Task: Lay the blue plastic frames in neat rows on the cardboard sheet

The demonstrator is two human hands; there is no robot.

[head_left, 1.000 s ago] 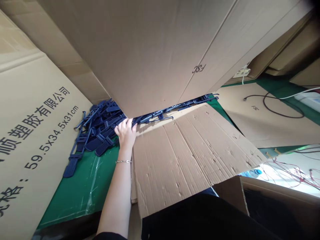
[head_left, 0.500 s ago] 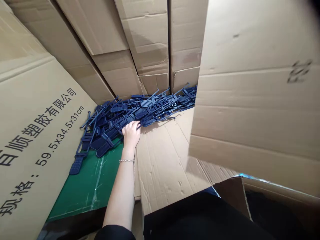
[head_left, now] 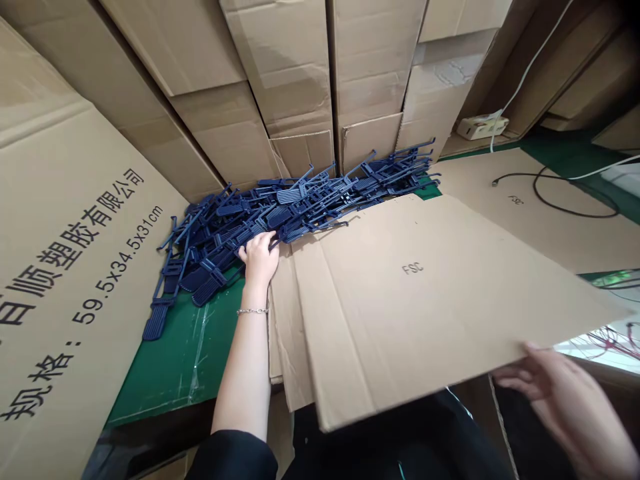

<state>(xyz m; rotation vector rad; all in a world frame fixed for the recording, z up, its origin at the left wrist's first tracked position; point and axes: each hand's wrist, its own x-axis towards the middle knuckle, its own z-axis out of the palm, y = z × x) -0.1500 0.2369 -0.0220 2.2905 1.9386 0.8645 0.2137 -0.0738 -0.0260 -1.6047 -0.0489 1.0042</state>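
Observation:
My left hand (head_left: 260, 257) reaches forward into a heap of dark blue plastic hangers (head_left: 280, 213) lying on the green table (head_left: 185, 360); its fingers curl around one hanger at the heap's near edge. My right hand (head_left: 565, 403) sits at the lower right, fingers spread against the near edge of a flattened cardboard sheet (head_left: 430, 300) marked FSC. That sheet lies flat over another worn cardboard piece (head_left: 283, 320) in front of me.
Stacked cardboard boxes (head_left: 300, 73) form a wall behind the hangers. A large printed carton (head_left: 70, 253) leans at the left. A power strip (head_left: 483, 127) and black cable (head_left: 570, 200) lie on cardboard at the right.
The big cardboard sheet that stood up and hid the view has swung down flat onto the table. My right hand has come into view at its edge. My left hand stays at the hangers.

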